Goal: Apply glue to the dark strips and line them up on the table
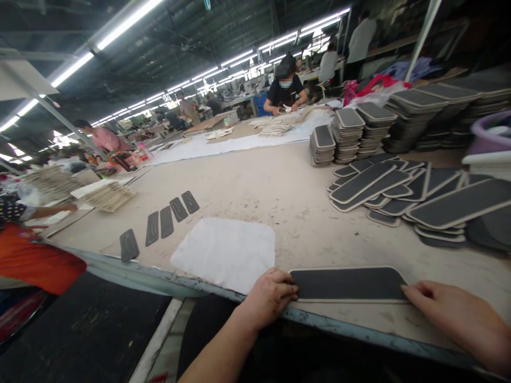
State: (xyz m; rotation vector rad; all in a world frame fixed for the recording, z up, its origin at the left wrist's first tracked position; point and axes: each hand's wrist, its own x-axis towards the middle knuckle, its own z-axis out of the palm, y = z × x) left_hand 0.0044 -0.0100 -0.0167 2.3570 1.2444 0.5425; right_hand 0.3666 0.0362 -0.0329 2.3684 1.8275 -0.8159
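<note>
A long dark panel with a pale border and rounded corners [349, 283] lies along the table's front edge. My left hand [271, 292] grips its left end, fingers closed over it. At its right end, my right hand [455, 308] pinches the corner between thumb and fingers. Left of the panel lies a white sheet [229, 252], partly under my left hand. Several small dark strips [166, 222] are set in a slanted row beyond the sheet. A loose heap of similar pale-edged panels [367, 183] spreads over the right side of the table.
Neat stacks of panels [349, 135] stand behind the heap, with a purple basin [493, 133] at far right. A pile of pale pieces [106, 195] sits on the left, near a person's orange garment [35, 258]. Another person [285, 88] works across the table.
</note>
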